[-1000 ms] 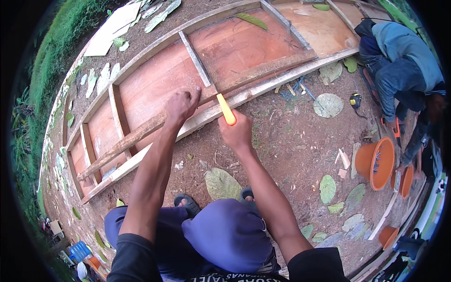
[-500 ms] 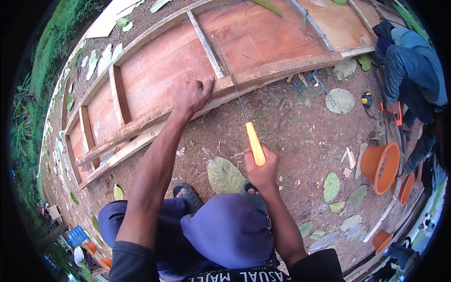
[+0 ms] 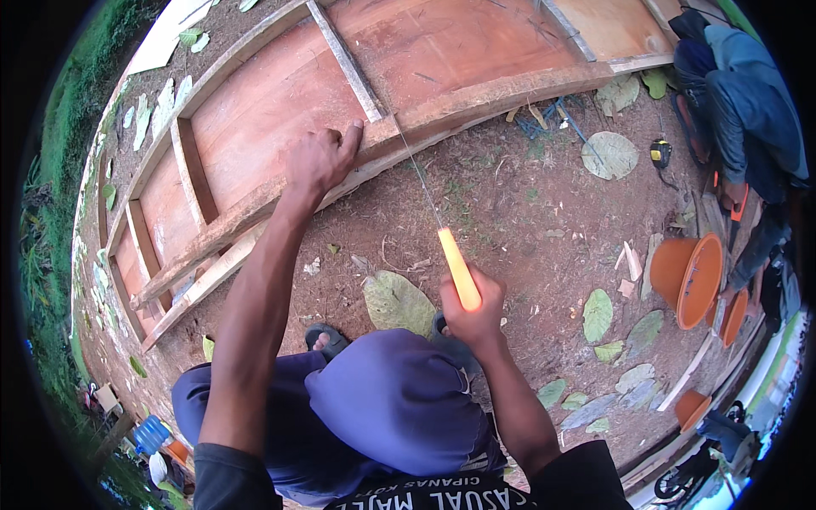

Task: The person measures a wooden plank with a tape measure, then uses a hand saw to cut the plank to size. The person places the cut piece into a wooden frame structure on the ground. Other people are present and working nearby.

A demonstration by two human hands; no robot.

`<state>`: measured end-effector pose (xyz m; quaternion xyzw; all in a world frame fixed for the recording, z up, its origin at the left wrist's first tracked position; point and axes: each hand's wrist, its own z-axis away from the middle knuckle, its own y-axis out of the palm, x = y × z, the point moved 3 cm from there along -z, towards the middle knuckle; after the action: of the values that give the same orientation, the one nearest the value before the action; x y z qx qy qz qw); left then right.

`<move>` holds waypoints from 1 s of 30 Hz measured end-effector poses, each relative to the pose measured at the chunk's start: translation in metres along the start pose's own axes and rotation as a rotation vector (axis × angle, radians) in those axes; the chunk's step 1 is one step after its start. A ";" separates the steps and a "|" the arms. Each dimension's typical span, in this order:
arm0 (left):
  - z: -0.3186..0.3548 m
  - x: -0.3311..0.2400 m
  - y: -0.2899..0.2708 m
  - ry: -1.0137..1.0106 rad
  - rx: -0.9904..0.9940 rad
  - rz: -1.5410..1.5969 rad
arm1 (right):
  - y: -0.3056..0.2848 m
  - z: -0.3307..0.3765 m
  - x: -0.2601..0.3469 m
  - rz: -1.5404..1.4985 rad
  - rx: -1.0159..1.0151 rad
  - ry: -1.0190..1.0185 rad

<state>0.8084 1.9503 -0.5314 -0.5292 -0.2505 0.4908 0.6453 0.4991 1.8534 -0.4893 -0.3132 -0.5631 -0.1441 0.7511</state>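
Observation:
My right hand (image 3: 474, 306) is wrapped around the yellow-orange handle of a hand saw (image 3: 456, 263). The thin blade runs up and away from it, crossing the near wooden beam (image 3: 476, 100) of a long frame beside a short crosspiece (image 3: 348, 64). Just left of the blade, my left hand (image 3: 323, 161) grips the top of that beam, its fingers curled and its thumb pointing toward the saw. How deep the blade sits in the wood, I cannot tell. Reddish plywood (image 3: 280, 106) lies under the frame.
To the right a crouching person (image 3: 744, 102) holds an orange-handled tool. Near them are a yellow-and-black tape measure (image 3: 660, 153) and an orange pot (image 3: 676, 272). Large leaves (image 3: 398, 302) and wood scraps (image 3: 629, 261) are scattered on the bare soil. Blue cord (image 3: 531, 127) lies by the frame.
My right hand has drawn the saw back toward me, so more blade shows between beam and handle. My left hand stays on the beam. The frame has shifted up and left in view.

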 end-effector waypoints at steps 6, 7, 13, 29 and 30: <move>0.004 -0.011 0.003 0.021 0.008 0.016 | -0.004 -0.006 0.003 0.055 -0.016 -0.049; -0.001 -0.022 0.000 0.058 -0.039 0.020 | 0.018 -0.060 0.004 -0.040 -0.086 -0.105; 0.000 0.002 -0.001 0.002 -0.027 -0.012 | -0.003 -0.004 -0.002 -0.009 0.013 0.027; -0.004 -0.005 -0.008 -0.067 0.074 0.025 | -0.038 0.060 -0.023 -0.012 -0.001 -0.076; -0.005 -0.007 -0.007 -0.059 0.068 0.036 | -0.034 0.051 -0.020 0.001 0.012 -0.097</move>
<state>0.8126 1.9422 -0.5248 -0.4967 -0.2430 0.5259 0.6462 0.4347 1.8568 -0.4894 -0.3153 -0.5995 -0.1252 0.7249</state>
